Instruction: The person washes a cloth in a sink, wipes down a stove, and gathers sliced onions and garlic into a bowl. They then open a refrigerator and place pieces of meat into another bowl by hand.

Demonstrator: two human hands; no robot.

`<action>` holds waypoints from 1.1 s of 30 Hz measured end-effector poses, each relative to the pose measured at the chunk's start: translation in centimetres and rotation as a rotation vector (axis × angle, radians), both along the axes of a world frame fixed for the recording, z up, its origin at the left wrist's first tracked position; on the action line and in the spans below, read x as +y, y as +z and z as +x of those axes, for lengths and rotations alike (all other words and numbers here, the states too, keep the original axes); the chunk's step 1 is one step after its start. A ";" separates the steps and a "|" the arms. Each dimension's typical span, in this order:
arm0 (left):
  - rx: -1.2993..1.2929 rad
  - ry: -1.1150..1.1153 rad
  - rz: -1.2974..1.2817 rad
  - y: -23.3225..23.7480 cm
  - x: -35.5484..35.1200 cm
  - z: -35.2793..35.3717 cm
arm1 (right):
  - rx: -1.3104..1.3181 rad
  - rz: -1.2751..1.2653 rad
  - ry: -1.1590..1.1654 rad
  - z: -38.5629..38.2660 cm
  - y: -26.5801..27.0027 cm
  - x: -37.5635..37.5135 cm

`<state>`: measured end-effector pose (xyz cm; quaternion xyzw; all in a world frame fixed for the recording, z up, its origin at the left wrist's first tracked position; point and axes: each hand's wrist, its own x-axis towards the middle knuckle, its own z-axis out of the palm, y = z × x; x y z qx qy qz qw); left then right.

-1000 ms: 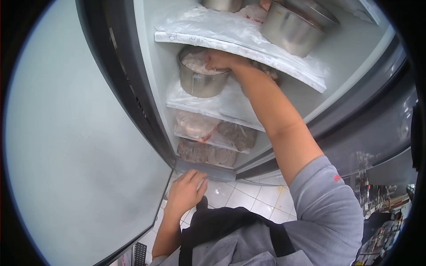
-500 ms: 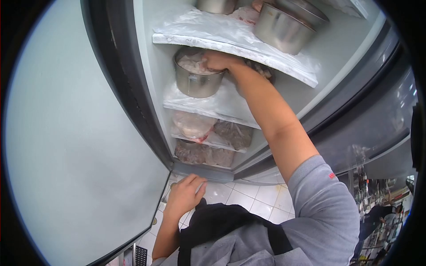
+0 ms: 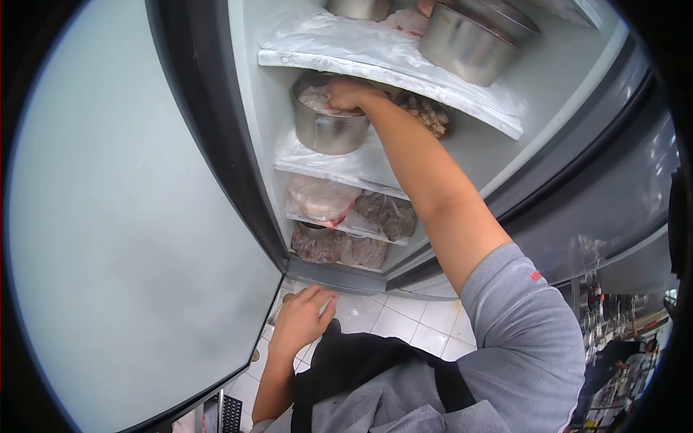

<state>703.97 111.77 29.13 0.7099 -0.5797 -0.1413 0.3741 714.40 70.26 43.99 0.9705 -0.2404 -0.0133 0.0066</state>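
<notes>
My right hand [image 3: 348,94] reaches into a round metal pot [image 3: 330,134] on the second visible shelf of an upright freezer. Pale food in plastic [image 3: 315,99] fills the pot, and my fingers are partly hidden against it, so their grip is unclear. Beside the pot, behind my forearm, is a container of cut pieces [image 3: 427,117]. My left hand [image 3: 306,315] hangs low in front of the freezer's bottom edge, fingers apart and slightly bent, holding nothing.
The open freezer door [image 3: 144,231] stands at the left. Another metal pot [image 3: 469,43] sits on the upper shelf [image 3: 346,65]. Bagged food [image 3: 321,196] lies on lower shelves. Far right, a person in dark clothes [image 3: 606,361] is near racks. White floor tiles [image 3: 393,316] lie below.
The freezer view has shifted slightly right. My right forearm has moved a little left relative to the shelf, showing more of the cut pieces. My left hand is almost unchanged.
</notes>
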 end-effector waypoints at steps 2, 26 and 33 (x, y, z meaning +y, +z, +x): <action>0.017 -0.010 0.016 -0.2 0.2 -0.3 | -0.054 0.020 0.057 -0.7 -0.3 -0.7; 0.097 0.002 -0.192 2.4 -2.2 1.1 | -1.072 0.779 -0.237 -10.3 -0.4 -1.5; 0.109 0.063 -0.411 7.6 -7.0 3.7 | -1.085 1.027 -0.421 -12.8 -1.5 0.4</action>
